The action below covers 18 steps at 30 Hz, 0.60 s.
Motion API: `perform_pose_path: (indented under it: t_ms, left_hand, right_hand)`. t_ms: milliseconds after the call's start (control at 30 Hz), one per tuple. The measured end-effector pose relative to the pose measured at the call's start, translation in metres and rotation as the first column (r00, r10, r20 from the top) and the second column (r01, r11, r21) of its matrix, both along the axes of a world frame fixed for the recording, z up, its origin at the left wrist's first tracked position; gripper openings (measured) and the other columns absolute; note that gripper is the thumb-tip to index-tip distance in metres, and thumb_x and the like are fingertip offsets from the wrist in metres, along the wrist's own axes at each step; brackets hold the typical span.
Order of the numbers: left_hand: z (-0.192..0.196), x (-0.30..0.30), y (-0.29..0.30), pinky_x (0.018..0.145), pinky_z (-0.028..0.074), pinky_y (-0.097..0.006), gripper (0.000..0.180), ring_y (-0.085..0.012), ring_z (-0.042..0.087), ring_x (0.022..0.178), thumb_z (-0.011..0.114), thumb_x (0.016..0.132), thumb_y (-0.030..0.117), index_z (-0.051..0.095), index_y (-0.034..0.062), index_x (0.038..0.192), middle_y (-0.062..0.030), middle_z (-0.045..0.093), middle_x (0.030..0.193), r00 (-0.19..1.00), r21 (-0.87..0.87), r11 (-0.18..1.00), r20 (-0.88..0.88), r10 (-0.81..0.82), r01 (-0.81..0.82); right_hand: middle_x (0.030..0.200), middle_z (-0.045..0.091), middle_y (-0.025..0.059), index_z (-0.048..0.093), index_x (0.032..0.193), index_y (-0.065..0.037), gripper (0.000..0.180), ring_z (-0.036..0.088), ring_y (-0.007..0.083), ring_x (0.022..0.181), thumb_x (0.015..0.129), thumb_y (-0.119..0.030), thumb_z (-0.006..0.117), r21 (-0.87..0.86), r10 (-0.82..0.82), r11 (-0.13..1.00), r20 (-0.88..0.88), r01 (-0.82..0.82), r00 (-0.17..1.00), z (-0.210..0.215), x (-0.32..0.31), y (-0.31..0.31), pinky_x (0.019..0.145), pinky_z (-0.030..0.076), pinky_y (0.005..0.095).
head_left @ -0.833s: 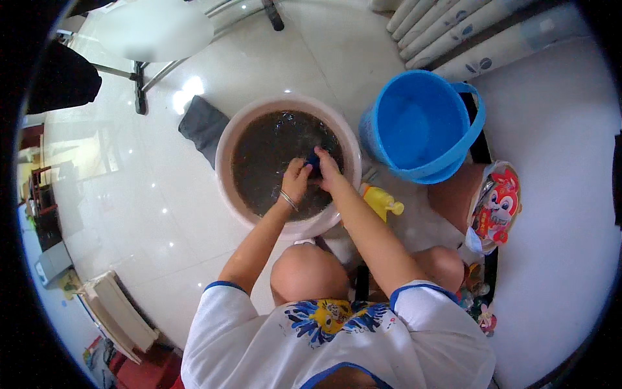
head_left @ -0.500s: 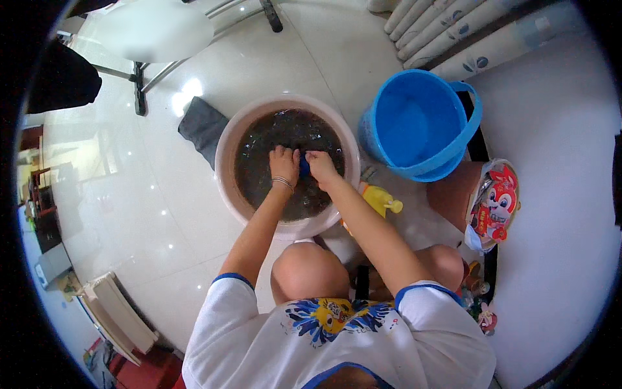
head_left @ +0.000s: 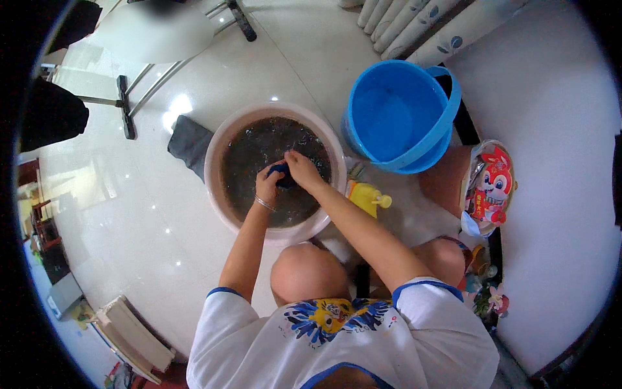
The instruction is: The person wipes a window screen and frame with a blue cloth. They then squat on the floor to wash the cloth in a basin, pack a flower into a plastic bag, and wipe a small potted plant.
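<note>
A pale pink basin (head_left: 210, 162) of dark, murky water (head_left: 256, 139) stands on the floor before my knees. Over the water, a wet dark blue cloth (head_left: 282, 175) is bunched between my two hands. My left hand (head_left: 266, 184), with bracelets at the wrist, curls its fingers around the cloth's left side. From the right, my right hand (head_left: 303, 171) grips the same cloth near its upper edge, fingers closed. Part of the cloth is hidden by the fingers, so its exact kind cannot be made out.
Right of the basin stands a blue bucket (head_left: 355, 133) with a raised handle. A yellow bottle (head_left: 365, 198) is beside my right forearm. Further right is a brown bin (head_left: 444, 185). Dark grey fabric (head_left: 189, 145) lies left of the basin; a metal rack foot (head_left: 126, 110) stands beyond.
Both hands have come up closer together with the blue cloth, which shows more above the water. My left hand has turned, its fingers now curled around the cloth. The view has shifted slightly.
</note>
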<state>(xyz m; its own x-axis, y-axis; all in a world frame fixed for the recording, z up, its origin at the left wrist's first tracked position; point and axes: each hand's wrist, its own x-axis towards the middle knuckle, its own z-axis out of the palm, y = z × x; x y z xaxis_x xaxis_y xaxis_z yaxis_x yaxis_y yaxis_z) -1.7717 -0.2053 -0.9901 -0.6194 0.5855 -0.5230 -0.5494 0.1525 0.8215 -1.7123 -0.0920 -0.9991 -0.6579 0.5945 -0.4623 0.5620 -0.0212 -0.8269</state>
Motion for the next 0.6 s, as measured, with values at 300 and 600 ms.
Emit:
perform_pose_path:
  t_ms: [300, 600]
  left_hand:
    - [-0.011, 0.009, 0.035, 0.081, 0.040, -0.028, 0.023, -0.0187, 0.051, 0.086, 0.050, 0.088, 0.019, 0.054, 0.0013, 0.102, -0.0098, 0.054, 0.094, 0.840, -0.139, 0.947, -0.511, 0.181, -0.289]
    - [0.028, -0.030, 0.028, 0.073, 0.048, -0.028, 0.025, -0.0173, 0.059, 0.078, 0.048, 0.083, 0.009, 0.059, -0.0038, 0.101, -0.0109, 0.064, 0.085, 0.958, -0.045, 0.962, -0.116, 0.262, -0.268]
  right_hand:
    - [0.121, 0.052, 0.0131, 0.054, 0.117, -0.002, 0.057, 0.046, 0.0215, 0.113, 0.093, -0.050, 0.032, -0.715, -0.351, 0.667, -0.052, 0.211, 0.935, 0.078, -0.005, -0.008, 0.096, 0.032, 0.0345]
    - [0.145, 0.024, 0.0095, 0.023, 0.140, -0.010, 0.066, 0.014, 0.0302, 0.136, 0.093, -0.054, 0.011, -0.259, 0.304, 0.916, -0.047, -0.305, 0.952, 0.094, -0.013, -0.007, 0.105, -0.003, 0.0567]
